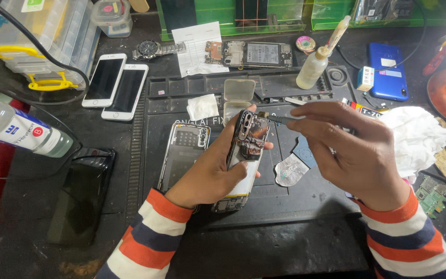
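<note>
Your left hand (210,173) has its grip closed round an opened phone (246,155), tilted up over the mat (285,206) near the counter's front edge. Your right hand (354,155) pinches a thin tool (280,119), its tip at the phone's top. A back cover (181,155) lies just left. Behind, a small clear case (237,98) stands open; contents unclear. Farther back are two white phones (115,85) and a bottle (313,67).

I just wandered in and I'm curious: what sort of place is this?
Most likely a phone repair bench. The left hand holds an opened phone, the right hand a thin tool, over a repair mat; another stripped phone lies behind.
</note>
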